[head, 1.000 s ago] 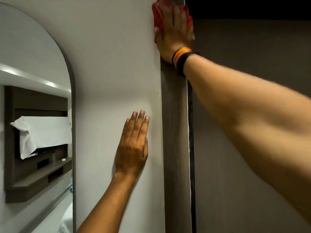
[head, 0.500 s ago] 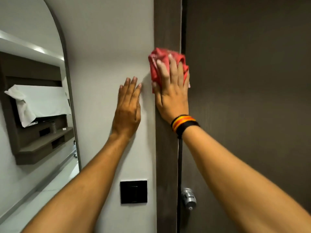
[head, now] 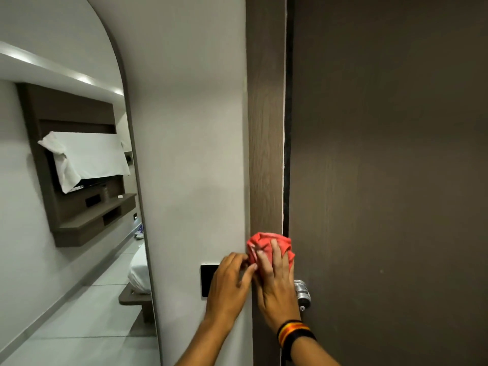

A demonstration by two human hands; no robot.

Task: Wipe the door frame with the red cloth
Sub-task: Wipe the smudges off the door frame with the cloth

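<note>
The door frame (head: pixel 266 128) is a brown wood-grain strip running top to bottom between the white wall and the dark door. My right hand (head: pixel 277 286), with a striped wristband, presses the bunched red cloth (head: pixel 266 244) flat against the frame just above the door knob. My left hand (head: pixel 229 283) is beside it on the wall, fingers curled and touching the cloth's left edge. Whether the left hand grips the cloth is not clear.
A black switch plate (head: pixel 207 280) sits on the white wall (head: pixel 195 154), partly behind my left hand. A silver door knob (head: pixel 302 293) sticks out from the dark door (head: pixel 383 180). A tall arched mirror (head: pixel 66 180) fills the left side.
My right hand has slid the red cloth down the frame from the top to knob height. My left hand has left its flat rest on the wall and come over to the cloth.
</note>
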